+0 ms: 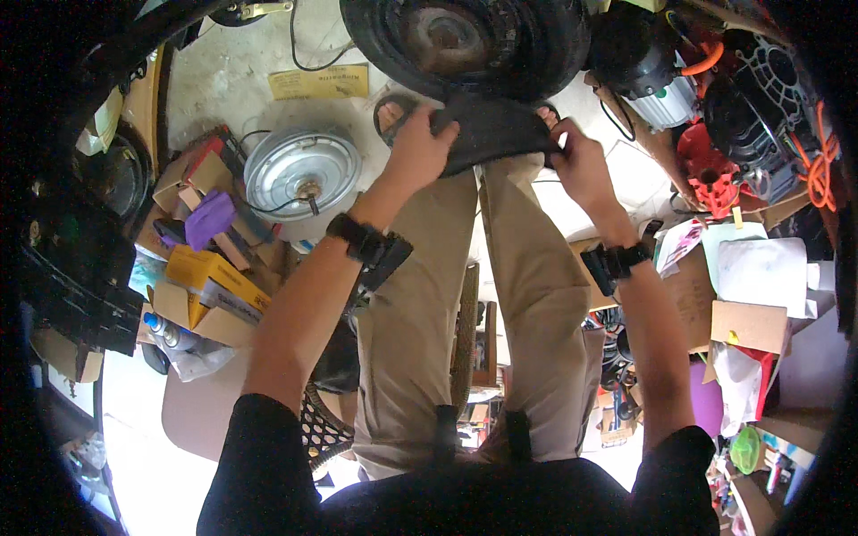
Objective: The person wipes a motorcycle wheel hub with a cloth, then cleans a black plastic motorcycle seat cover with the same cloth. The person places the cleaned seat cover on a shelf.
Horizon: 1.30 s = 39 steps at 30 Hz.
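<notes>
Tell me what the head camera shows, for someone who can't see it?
Both hands, left hand and right hand, hold a dark rubber strip below a black rubber tyre. A round silver metal hub motor lies on the cluttered floor.

head cam | looks steeply down | close over lap, floor

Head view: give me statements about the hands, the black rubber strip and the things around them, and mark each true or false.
1. Both hands grip the black rubber strip. True: left hand and right hand each hold one end.
2. The round silver metal hub motor lies right of the legs. False: it lies to their left.
3. A black rubber tyre sits just beyond the strip. True.
4. The wrists are bare. False: each wears a black strap.
5. The yellow cardboard box rests on the lap. False: it lies left of the left arm.
</notes>
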Motion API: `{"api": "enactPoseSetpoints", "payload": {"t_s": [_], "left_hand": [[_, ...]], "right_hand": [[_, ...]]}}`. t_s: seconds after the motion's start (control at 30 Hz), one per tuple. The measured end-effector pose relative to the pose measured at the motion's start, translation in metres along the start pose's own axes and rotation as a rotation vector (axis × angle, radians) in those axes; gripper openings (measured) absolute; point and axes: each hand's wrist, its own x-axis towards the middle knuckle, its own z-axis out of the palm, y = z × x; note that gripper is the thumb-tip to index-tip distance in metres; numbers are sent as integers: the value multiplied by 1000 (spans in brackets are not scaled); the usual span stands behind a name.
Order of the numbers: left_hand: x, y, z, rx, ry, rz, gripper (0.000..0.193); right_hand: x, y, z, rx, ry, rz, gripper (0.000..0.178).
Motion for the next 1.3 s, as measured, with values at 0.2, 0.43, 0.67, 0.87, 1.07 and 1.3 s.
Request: {"api": "enactPoseSetpoints", "payload": {"t_s": [0.2, 0.43, 0.67, 0.87, 1.07, 1.3], "left_hand": [[-5, 0, 29, -190, -778, -845, 35], [13, -12, 59, -529, -563, -973, 31], [29, 8, 75, -1769, 101, -1146, 80], [54, 9, 118, -1783, 112, -1031, 67], [50, 4, 137, -1727, 102, -876, 31], [40, -65, 137, -1415, -182, -679, 25]], "right_hand": [[-1, 23, 17, -455, -448, 157, 29], [34, 31, 14, -134, 317, 267, 24], [67, 20, 51, 807, 693, 360, 61], [95, 2, 84, 1085, 744, 471, 66], [88, 8, 81, 1558, 449, 416, 72], [93, -23, 81, 1572, 394, 378, 69]]}}
